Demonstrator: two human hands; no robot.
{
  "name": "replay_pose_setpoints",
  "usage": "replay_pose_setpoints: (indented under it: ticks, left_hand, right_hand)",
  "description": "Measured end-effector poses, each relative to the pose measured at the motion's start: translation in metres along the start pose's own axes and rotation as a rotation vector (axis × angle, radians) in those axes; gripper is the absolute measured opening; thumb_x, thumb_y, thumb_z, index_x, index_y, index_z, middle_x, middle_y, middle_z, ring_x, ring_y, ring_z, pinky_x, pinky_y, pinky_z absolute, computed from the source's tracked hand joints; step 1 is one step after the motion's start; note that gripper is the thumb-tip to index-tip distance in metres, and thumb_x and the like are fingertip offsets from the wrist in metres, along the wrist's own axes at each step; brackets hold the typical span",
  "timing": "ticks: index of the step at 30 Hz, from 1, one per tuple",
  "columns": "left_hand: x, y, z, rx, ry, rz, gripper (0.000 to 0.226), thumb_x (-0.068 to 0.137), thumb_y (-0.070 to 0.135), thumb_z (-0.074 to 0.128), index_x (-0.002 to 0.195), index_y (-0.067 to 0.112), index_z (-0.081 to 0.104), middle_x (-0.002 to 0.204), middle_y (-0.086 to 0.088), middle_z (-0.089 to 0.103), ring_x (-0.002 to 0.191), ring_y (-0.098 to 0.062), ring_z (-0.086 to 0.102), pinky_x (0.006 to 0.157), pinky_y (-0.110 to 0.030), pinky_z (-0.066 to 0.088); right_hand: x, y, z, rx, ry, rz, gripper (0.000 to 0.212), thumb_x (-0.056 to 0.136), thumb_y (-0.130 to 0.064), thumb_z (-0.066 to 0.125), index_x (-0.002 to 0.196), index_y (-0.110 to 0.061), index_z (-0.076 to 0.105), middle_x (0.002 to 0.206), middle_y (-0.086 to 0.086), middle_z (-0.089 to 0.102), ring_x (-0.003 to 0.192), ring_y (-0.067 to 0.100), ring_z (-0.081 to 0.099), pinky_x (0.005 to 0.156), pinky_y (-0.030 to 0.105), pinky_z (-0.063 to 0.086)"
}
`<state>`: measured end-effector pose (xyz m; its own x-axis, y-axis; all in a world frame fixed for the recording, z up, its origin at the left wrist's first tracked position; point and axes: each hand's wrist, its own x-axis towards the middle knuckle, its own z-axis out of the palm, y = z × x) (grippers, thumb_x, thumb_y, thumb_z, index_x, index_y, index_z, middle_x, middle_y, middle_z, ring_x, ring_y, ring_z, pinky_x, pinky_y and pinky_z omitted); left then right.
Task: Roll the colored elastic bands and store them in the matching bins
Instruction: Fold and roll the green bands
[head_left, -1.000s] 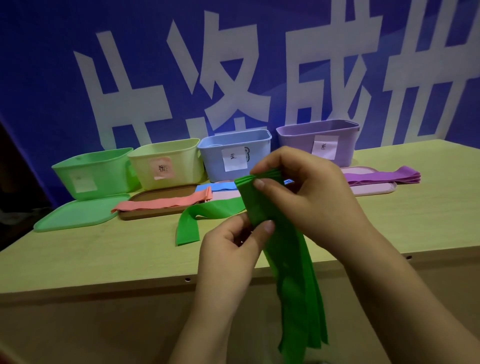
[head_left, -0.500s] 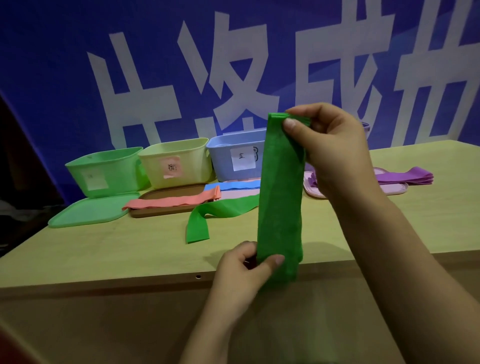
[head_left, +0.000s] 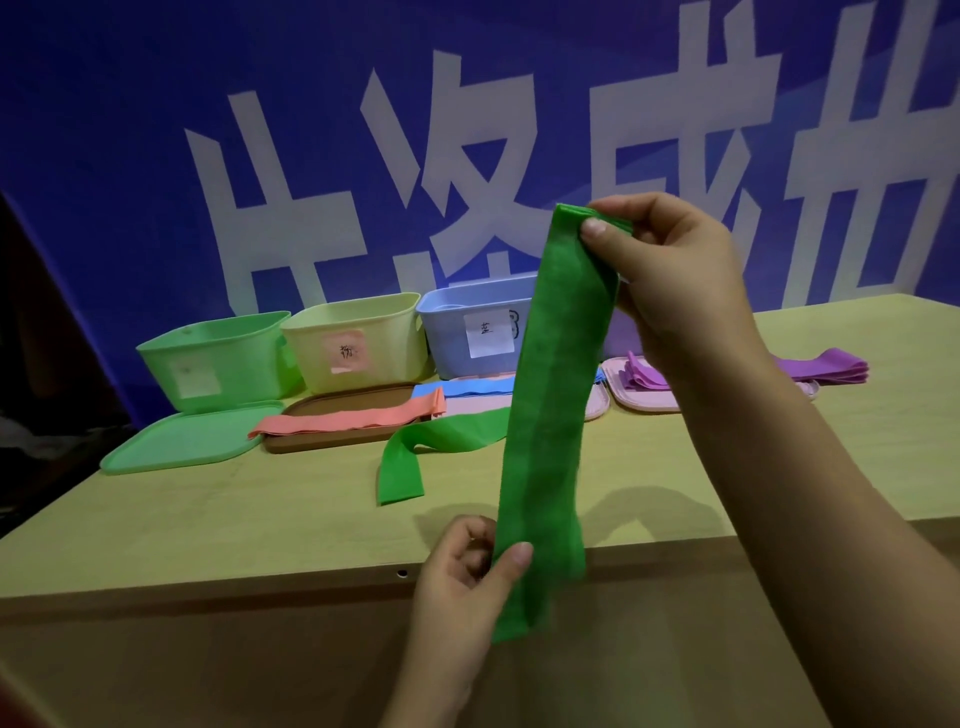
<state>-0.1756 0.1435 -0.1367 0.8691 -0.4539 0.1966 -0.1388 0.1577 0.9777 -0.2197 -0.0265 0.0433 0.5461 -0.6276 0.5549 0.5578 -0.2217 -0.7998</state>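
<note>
**Ana:** Green elastic band (head_left: 550, 415) is off the counter (head_left: 260, 519), stretched upright between both hands. The right hand (head_left: 675, 280) pinches its folded top edge between thumb and fingers. The left hand (head_left: 467, 577) pinches it near the bottom, leaving a short tail hanging below the thumb.

**Ben:** So each grip is pressed together on the band itself, with neither hand spread. What would make the roll go well?

**Ana:** Probably keeping the layers lined up edge to edge and the strip taut. Then she could start a tight first turn from one end, with the other hand feeding evenly. A loose core would likely spring open in the bin.

**Ben:** And the count?

**Ana:** Three bins show plainly: a green bin (head_left: 218, 358), a pale yellow bin (head_left: 358, 343) with a pink label and a blue bin (head_left: 472, 327). The band and the right hand cover what stands right of the blue one.

**Ben:** Lids?

**Ana:** A green lid (head_left: 182, 441), a brown lid (head_left: 343, 421) and two pink lids (head_left: 649, 400), though the middle one is mostly covered.

**Ben:** Other bands?

**Ana:** A second green strip (head_left: 415, 452) lies on the counter; whether it joins the held one is hidden. There is also a salmon band (head_left: 353, 418), a blue band (head_left: 467, 387) and a purple bunch (head_left: 821, 369), whose layers can't be counted.
</note>
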Motion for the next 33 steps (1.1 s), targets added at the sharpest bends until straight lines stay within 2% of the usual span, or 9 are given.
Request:
replay_pose_setpoints:
  ticks: [4, 9, 12, 18, 21, 24, 27, 29, 33]
  left_hand:
    - [0.003, -0.002, 0.001, -0.048, -0.107, -0.013, 0.027, 0.062, 0.014, 0.071, 0.086, 0.004, 0.064, 0.083, -0.009, 0.072, 0.080, -0.016, 0.067, 0.069, -0.023, 0.053]
    - [0.012, 0.000, 0.006, 0.017, -0.129, -0.013, 0.011, 0.069, 0.008, 0.072, 0.079, 0.011, 0.072, 0.104, -0.006, 0.070, 0.092, -0.021, 0.067, 0.076, -0.027, 0.055]
    - [0.014, 0.002, 0.006, 0.035, -0.089, -0.028, 0.012, 0.072, 0.004, 0.072, 0.070, 0.016, 0.073, 0.084, -0.005, 0.074, 0.081, -0.016, 0.069, 0.072, -0.030, 0.055]
    - [0.005, 0.005, 0.010, 0.101, 0.056, 0.044, 0.021, 0.071, -0.006, 0.073, 0.066, 0.013, 0.065, 0.066, 0.003, 0.072, 0.063, -0.002, 0.065, 0.058, -0.014, 0.050]
    - [0.003, 0.003, 0.008, 0.100, 0.092, 0.068, 0.033, 0.071, -0.007, 0.073, 0.087, 0.020, 0.063, 0.065, 0.005, 0.069, 0.064, -0.004, 0.064, 0.062, -0.017, 0.052]
    - [0.003, -0.001, -0.002, 0.168, 0.013, 0.110, 0.051, 0.076, -0.006, 0.070, 0.109, 0.029, 0.054, 0.063, 0.004, 0.057, 0.068, -0.009, 0.058, 0.069, -0.019, 0.050]
    - [0.006, -0.004, -0.010, 0.352, -0.055, 0.070, 0.018, 0.082, 0.004, 0.068, 0.083, 0.020, 0.061, 0.073, 0.002, 0.064, 0.075, -0.014, 0.061, 0.065, -0.018, 0.049]
    - [0.008, -0.011, -0.018, 0.465, -0.021, 0.064, 0.021, 0.082, 0.008, 0.069, 0.070, 0.018, 0.056, 0.068, 0.002, 0.059, 0.068, -0.013, 0.056, 0.063, -0.023, 0.045]
    - [0.007, -0.019, -0.033, 0.617, 0.042, -0.022, 0.013, 0.079, 0.016, 0.073, 0.075, 0.023, 0.064, 0.081, 0.004, 0.068, 0.080, -0.012, 0.063, 0.074, -0.025, 0.052]
  right_hand:
    - [-0.006, -0.013, 0.005, 0.015, -0.085, -0.024, 0.010, 0.086, -0.006, 0.062, 0.090, -0.016, 0.062, 0.088, 0.004, 0.067, 0.087, 0.016, 0.068, 0.074, 0.027, 0.057]
    - [-0.011, -0.030, 0.010, 0.041, -0.189, -0.059, 0.011, 0.086, -0.004, 0.061, 0.090, -0.014, 0.062, 0.085, 0.002, 0.068, 0.083, 0.013, 0.069, 0.069, 0.023, 0.055]
    - [-0.012, -0.035, 0.011, 0.040, -0.205, -0.078, 0.011, 0.085, -0.004, 0.062, 0.089, -0.014, 0.062, 0.084, 0.001, 0.069, 0.080, 0.011, 0.069, 0.067, 0.022, 0.054]
    - [-0.013, -0.036, 0.010, 0.029, -0.185, -0.099, 0.011, 0.085, -0.005, 0.062, 0.090, -0.015, 0.062, 0.089, 0.001, 0.069, 0.087, 0.013, 0.069, 0.073, 0.025, 0.055]
    - [-0.015, -0.036, 0.009, 0.020, -0.195, -0.134, 0.013, 0.085, -0.005, 0.063, 0.090, -0.017, 0.063, 0.090, 0.001, 0.069, 0.091, 0.014, 0.068, 0.078, 0.028, 0.056]
    - [-0.020, -0.034, 0.008, -0.001, -0.202, -0.164, 0.014, 0.084, -0.005, 0.063, 0.090, -0.018, 0.063, 0.091, 0.000, 0.069, 0.093, 0.014, 0.068, 0.080, 0.029, 0.056]
    - [-0.028, -0.024, 0.012, -0.003, -0.174, -0.191, 0.014, 0.084, -0.003, 0.063, 0.091, -0.015, 0.063, 0.092, 0.000, 0.068, 0.092, 0.013, 0.067, 0.079, 0.026, 0.055]
    - [-0.034, -0.013, 0.015, 0.004, -0.154, -0.195, 0.016, 0.084, -0.002, 0.064, 0.089, -0.017, 0.063, 0.090, -0.001, 0.069, 0.090, 0.011, 0.068, 0.076, 0.022, 0.054]
    - [-0.046, 0.010, 0.021, 0.034, -0.261, -0.033, 0.017, 0.082, -0.002, 0.065, 0.085, -0.019, 0.065, 0.081, -0.004, 0.071, 0.084, 0.011, 0.070, 0.069, 0.021, 0.054]
